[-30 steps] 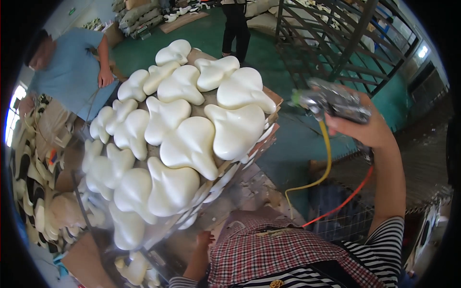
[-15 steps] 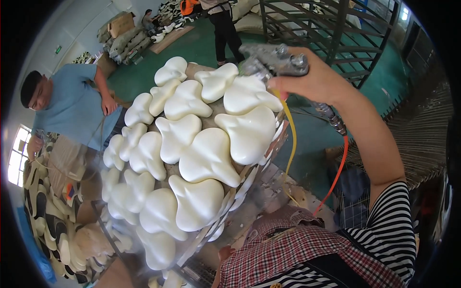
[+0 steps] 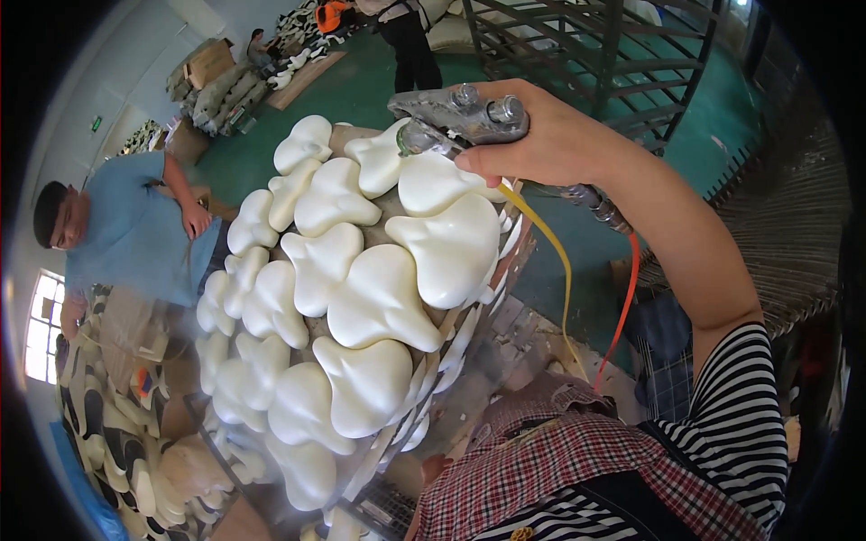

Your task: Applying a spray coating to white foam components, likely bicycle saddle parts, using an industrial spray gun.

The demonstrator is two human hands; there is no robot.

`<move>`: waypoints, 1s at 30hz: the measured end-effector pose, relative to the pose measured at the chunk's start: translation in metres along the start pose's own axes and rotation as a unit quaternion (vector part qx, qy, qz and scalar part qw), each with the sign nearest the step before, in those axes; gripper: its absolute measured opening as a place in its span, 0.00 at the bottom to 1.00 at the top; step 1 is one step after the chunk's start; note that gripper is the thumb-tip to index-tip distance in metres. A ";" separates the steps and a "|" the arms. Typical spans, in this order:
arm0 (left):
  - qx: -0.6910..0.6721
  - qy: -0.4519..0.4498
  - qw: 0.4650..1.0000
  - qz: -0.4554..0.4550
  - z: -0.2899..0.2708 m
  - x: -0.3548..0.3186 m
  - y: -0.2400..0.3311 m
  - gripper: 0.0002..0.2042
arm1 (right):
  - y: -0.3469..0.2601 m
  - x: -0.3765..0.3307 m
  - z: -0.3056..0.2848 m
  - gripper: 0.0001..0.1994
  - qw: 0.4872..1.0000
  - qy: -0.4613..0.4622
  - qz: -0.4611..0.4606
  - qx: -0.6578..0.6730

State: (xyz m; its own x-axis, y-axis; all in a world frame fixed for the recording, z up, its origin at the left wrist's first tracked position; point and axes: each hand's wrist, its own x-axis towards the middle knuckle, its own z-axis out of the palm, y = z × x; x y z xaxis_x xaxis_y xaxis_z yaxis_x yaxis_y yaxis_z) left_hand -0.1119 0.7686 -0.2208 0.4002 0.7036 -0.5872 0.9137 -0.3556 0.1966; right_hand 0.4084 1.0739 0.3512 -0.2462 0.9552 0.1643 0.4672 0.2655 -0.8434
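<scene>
My right hand (image 3: 541, 131) is wrapped around a metal spray gun (image 3: 456, 113), above the far right corner of a board (image 3: 342, 137). Smooth white saddle-shaped pads (image 3: 383, 298) cover that board in close rows. A yellow hose (image 3: 552, 236) and a red hose (image 3: 622, 307) hang from the gun. The gun's front end hides part of the far pads. Only a sliver of my left hand (image 3: 436, 467) shows beside the checked apron (image 3: 541, 460); its fingers are hidden. Pale mist blurs the pads along the near left side.
A co-worker in a blue shirt (image 3: 135, 221) stands across the board at the left. Below them lies a heap of black and white saddle-shaped pieces (image 3: 117, 424). A dark metal rack (image 3: 613, 63) stands at the far right. Stacked sacks (image 3: 216, 99) line the back wall.
My right hand and the spray gun have moved left over the far pads. The view has shifted a little, and the co-worker appears slightly lower.
</scene>
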 end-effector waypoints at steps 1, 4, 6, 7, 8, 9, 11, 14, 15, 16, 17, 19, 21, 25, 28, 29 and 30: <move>-0.025 0.025 0.999 0.004 -0.003 0.001 0.002 0.09 | 0.002 -0.004 -0.005 0.25 1.000 -0.009 0.010 0.001; -0.077 0.081 0.993 0.026 -0.016 0.001 0.012 0.09 | 0.013 -0.020 -0.013 0.25 0.999 -0.038 -0.025 -0.011; -0.081 0.088 0.991 0.056 -0.031 0.001 0.027 0.11 | 0.020 -0.029 -0.019 0.24 0.998 -0.042 -0.043 0.005; -0.149 0.048 0.988 -0.001 -0.038 -0.002 0.040 0.12 | 0.023 -0.033 -0.022 0.23 0.998 -0.033 -0.045 0.032; -0.216 0.010 0.975 -0.059 -0.048 -0.003 0.053 0.13 | 0.025 -0.037 -0.027 0.23 0.996 -0.025 -0.058 0.058; -0.280 -0.025 0.953 -0.115 -0.061 -0.002 0.066 0.15 | 0.027 -0.043 -0.034 0.22 0.992 -0.023 -0.069 0.103; -0.205 -0.068 0.969 -0.119 -0.088 0.002 0.084 0.15 | 0.030 -0.055 -0.048 0.26 0.997 -0.046 -0.045 0.041; -0.391 -0.024 0.898 -0.200 -0.108 0.010 0.113 0.14 | 0.033 -0.085 -0.069 0.28 0.994 -0.093 -0.057 -0.027; -0.439 -0.012 0.870 -0.225 -0.108 0.010 0.121 0.13 | 0.035 -0.095 -0.073 0.28 0.993 -0.110 -0.046 -0.010; -0.502 0.012 0.833 -0.234 -0.106 0.009 0.128 0.13 | 0.036 -0.104 -0.077 0.27 0.991 -0.125 -0.055 0.010; -0.509 0.018 0.829 -0.231 -0.103 0.010 0.133 0.13 | 0.039 -0.107 -0.077 0.28 0.994 -0.091 -0.059 -0.024; -0.526 0.041 0.817 -0.233 -0.096 0.009 0.139 0.13 | 0.040 -0.121 -0.092 0.28 0.997 -0.067 -0.038 -0.021; -0.527 0.065 0.812 -0.240 -0.089 0.010 0.144 0.12 | 0.040 -0.133 -0.103 0.28 0.997 -0.081 -0.013 -0.013; -0.421 0.022 0.896 -0.139 -0.091 0.012 0.147 0.12 | 0.045 -0.147 -0.109 0.27 0.995 -0.100 -0.014 0.016; -0.447 -0.010 0.870 -0.209 -0.102 0.015 0.156 0.13 | 0.049 -0.153 -0.108 0.26 0.998 -0.045 -0.030 0.021; -0.552 0.015 0.788 -0.274 -0.105 0.017 0.162 0.14 | 0.049 -0.157 -0.109 0.26 0.998 -0.041 0.006 0.038; -0.645 0.038 0.687 -0.332 -0.108 0.018 0.167 0.14 | 0.047 -0.162 -0.111 0.26 0.996 -0.032 0.047 0.067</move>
State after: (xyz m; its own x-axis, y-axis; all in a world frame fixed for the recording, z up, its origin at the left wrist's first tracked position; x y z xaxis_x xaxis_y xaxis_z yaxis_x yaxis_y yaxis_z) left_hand 0.0558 0.7880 -0.1136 -0.1780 0.4953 -0.8503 0.1794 0.8660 0.4668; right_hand 0.5646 0.9461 0.3412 -0.2625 0.9635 0.0528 0.3747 0.1522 -0.9146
